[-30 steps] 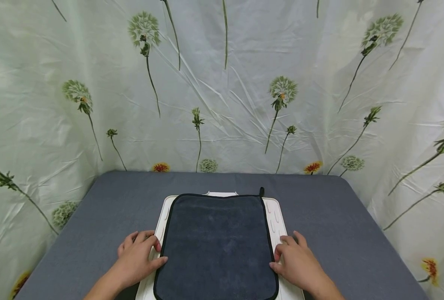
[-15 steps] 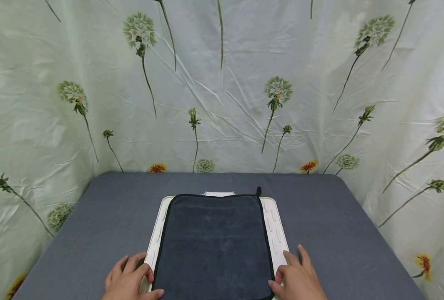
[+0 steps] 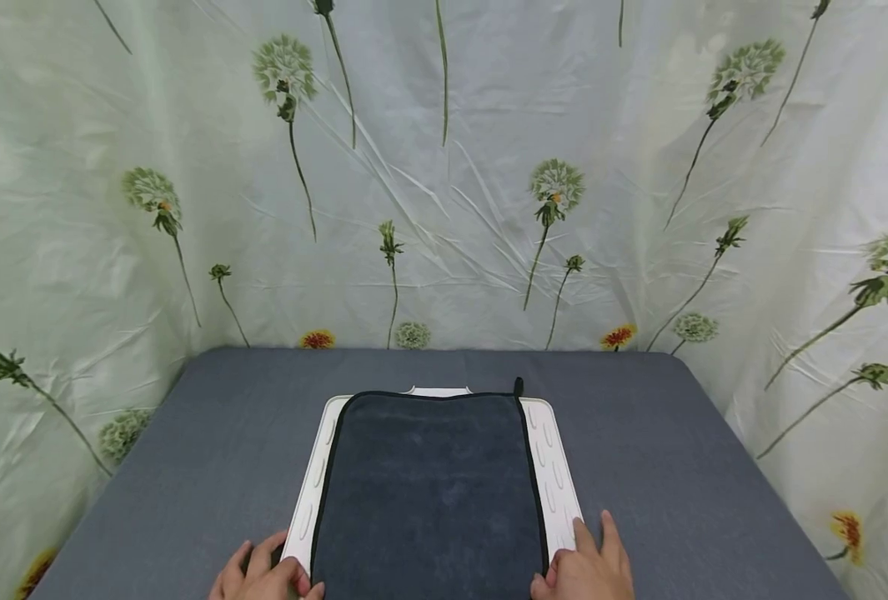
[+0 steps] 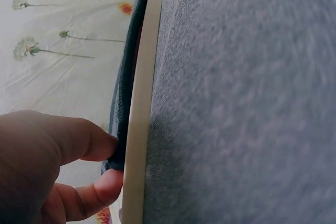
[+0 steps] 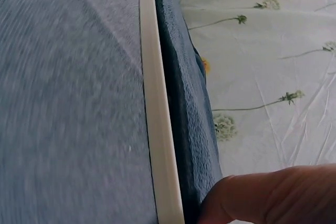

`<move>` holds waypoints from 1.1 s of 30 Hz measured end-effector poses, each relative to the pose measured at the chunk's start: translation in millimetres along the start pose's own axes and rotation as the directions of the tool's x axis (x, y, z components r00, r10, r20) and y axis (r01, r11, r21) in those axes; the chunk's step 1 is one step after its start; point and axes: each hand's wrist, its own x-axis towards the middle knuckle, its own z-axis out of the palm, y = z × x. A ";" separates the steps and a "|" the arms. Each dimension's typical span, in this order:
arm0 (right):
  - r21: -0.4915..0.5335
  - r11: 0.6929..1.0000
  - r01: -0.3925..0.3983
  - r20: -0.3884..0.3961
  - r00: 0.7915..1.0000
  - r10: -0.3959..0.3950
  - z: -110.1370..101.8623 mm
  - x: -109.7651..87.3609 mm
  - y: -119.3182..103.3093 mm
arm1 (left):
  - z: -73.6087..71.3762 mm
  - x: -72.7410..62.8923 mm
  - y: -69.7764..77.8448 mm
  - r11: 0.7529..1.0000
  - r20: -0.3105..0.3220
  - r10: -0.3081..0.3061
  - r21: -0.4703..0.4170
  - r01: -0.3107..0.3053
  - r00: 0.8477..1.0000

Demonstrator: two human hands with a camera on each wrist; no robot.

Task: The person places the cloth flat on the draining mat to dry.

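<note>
A dark blue-grey cloth (image 3: 428, 492) with black edging and a small loop at its far right corner lies spread flat over a white tray (image 3: 559, 475). At the cloth's near left edge, my left hand (image 3: 259, 577) pinches its border between thumb and finger. The left wrist view shows the cloth's edging (image 4: 122, 103) between those fingertips, just above the tray's rim (image 4: 139, 114). Across from it, my right hand (image 3: 586, 571) pinches the near right border. Only one digit (image 5: 252, 198) shows on the cloth in the right wrist view. The near edge of the cloth is out of frame.
The tray stands on a table covered with grey cloth (image 3: 654, 467). Behind and at both sides hangs a pale curtain (image 3: 459, 183) printed with dandelions. A tab (image 3: 441, 391) of the tray sticks out at its far side.
Both hands have slid toward me along the cloth's side edges, down to the bottom of the head view. The cloth and tray keep nearly the same place.
</note>
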 end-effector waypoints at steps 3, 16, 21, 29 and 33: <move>0.002 1.000 -0.015 -0.027 1.000 0.016 2.5 -2.1 -2.2 | 4.4 -1.3 -2.1 1.000 -0.030 0.023 0.007 -0.023 0.999; -0.005 0.997 -0.076 -0.133 0.988 0.075 10.9 -7.5 -3.7 | 12.1 -1.6 -12.0 0.987 -0.111 0.157 0.041 -0.153 0.981; -0.015 0.998 -0.060 -0.164 0.985 0.057 13.4 -9.0 -5.9 | 12.2 -0.5 -14.2 0.987 -0.091 0.158 0.002 -0.158 0.983; -0.036 0.999 -0.033 -0.109 0.994 0.029 10.6 -2.2 -10.4 | 16.6 0.2 -15.2 0.986 -0.111 0.156 -0.035 -0.161 0.982; -0.031 0.999 -0.007 -0.170 0.985 0.001 9.7 -4.6 -6.6 | 16.9 2.7 -16.1 0.991 -0.062 0.125 -0.047 -0.128 0.990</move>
